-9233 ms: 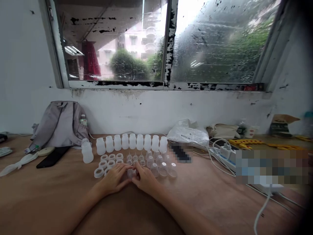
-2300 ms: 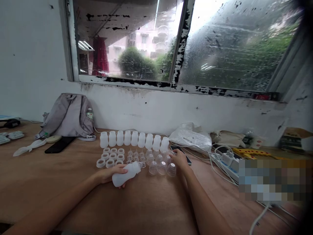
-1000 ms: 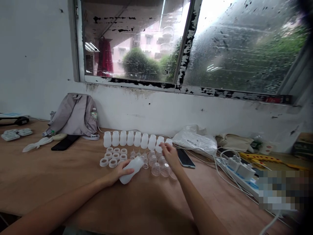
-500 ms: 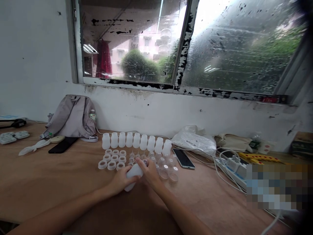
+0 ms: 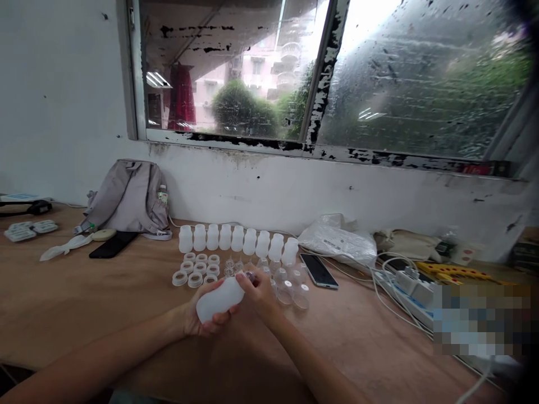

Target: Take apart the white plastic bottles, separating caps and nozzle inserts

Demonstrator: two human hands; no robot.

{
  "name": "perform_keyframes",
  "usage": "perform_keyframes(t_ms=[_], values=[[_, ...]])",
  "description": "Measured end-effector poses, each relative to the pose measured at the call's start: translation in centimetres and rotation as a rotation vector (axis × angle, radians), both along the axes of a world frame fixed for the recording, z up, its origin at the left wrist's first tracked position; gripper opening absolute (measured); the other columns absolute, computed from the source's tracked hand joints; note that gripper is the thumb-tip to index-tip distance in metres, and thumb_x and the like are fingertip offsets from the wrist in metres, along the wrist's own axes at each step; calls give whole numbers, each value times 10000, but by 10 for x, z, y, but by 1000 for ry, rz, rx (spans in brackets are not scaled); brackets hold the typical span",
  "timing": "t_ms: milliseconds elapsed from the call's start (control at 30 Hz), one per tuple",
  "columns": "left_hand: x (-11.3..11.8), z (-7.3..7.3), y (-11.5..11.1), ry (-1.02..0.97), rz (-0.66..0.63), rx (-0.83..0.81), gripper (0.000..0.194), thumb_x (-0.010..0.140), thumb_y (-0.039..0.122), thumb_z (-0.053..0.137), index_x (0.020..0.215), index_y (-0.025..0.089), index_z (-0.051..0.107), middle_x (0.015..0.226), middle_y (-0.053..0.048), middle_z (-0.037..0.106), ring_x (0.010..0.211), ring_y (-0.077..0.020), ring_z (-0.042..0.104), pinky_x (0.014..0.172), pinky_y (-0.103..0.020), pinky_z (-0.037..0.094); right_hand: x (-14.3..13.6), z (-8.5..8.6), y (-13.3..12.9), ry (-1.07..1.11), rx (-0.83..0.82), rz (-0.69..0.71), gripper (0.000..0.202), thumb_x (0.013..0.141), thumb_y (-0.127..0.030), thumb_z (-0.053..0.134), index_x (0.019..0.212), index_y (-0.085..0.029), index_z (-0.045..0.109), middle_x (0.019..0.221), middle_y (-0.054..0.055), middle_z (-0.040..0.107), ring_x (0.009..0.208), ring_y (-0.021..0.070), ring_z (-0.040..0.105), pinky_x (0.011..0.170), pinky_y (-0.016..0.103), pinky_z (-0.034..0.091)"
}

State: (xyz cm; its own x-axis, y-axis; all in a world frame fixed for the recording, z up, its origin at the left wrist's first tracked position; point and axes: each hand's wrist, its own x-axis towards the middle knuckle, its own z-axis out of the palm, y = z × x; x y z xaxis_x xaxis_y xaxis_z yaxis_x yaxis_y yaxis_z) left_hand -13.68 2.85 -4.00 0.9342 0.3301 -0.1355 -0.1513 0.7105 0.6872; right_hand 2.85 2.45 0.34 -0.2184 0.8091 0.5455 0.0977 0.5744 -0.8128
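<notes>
A frosted white baby bottle (image 5: 219, 299) lies tilted across the palm of my left hand (image 5: 197, 314), whose fingers wrap under it. At the bottle's top end, my right hand (image 5: 259, 292) is closed around the neck area; what its fingers grip there is mostly hidden. Just beyond my hands stand clear nipples (image 5: 229, 265), partly covered by the right hand. White collar rings (image 5: 195, 279) sit in rows to the left, and clear dome caps (image 5: 300, 294) to the right. A row of white bottles (image 5: 238, 238) stands behind them.
Near the wall are a grey backpack (image 5: 130, 196), a black phone (image 5: 113, 245) and a plastic-wrapped bundle (image 5: 339, 242). Another phone (image 5: 319, 270) lies right of the caps. A power strip (image 5: 404, 297) with loose white cables runs along the right side.
The bottle has turned to lie flatter, its base swinging left and up. My left hand has shifted from gripping over it to cradling it from below. My right hand stays at its top.
</notes>
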Motion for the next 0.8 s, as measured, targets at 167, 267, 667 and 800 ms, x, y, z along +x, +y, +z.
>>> perform_keyframes(t_ms=[167, 267, 667, 800], values=[[-15, 0, 16, -70, 132, 20, 617, 655, 718, 362, 824, 135, 476, 434, 47, 413, 279, -55, 303, 265, -163, 113, 14, -7, 23, -93, 76, -33, 335, 686, -387, 596, 942, -191, 503, 574, -51, 430, 506, 91, 400, 470, 202, 323], [-25, 8, 23, -26, 209, 95, 609, 680, 699, 351, 842, 126, 477, 451, 35, 433, 291, -61, 339, 273, -164, 137, 22, -13, 35, -147, 89, -109, 272, 710, -391, 568, 886, -187, 525, 546, -53, 425, 486, 91, 393, 467, 206, 319], [-20, 19, 9, 260, 224, 244, 561, 770, 546, 384, 890, 30, 569, 539, -66, 577, 387, -137, 530, 326, -210, 329, 22, -9, 36, 16, -18, -115, 336, 762, -463, 476, 571, -192, 429, 451, -67, 358, 408, 77, 337, 406, 208, 270], [-21, 20, 11, 287, 254, 276, 564, 762, 555, 395, 905, 41, 578, 556, -62, 586, 407, -134, 539, 340, -206, 354, 23, -8, 37, -12, 8, -145, 314, 760, -458, 478, 600, -188, 468, 455, -63, 376, 407, 79, 345, 398, 206, 278]])
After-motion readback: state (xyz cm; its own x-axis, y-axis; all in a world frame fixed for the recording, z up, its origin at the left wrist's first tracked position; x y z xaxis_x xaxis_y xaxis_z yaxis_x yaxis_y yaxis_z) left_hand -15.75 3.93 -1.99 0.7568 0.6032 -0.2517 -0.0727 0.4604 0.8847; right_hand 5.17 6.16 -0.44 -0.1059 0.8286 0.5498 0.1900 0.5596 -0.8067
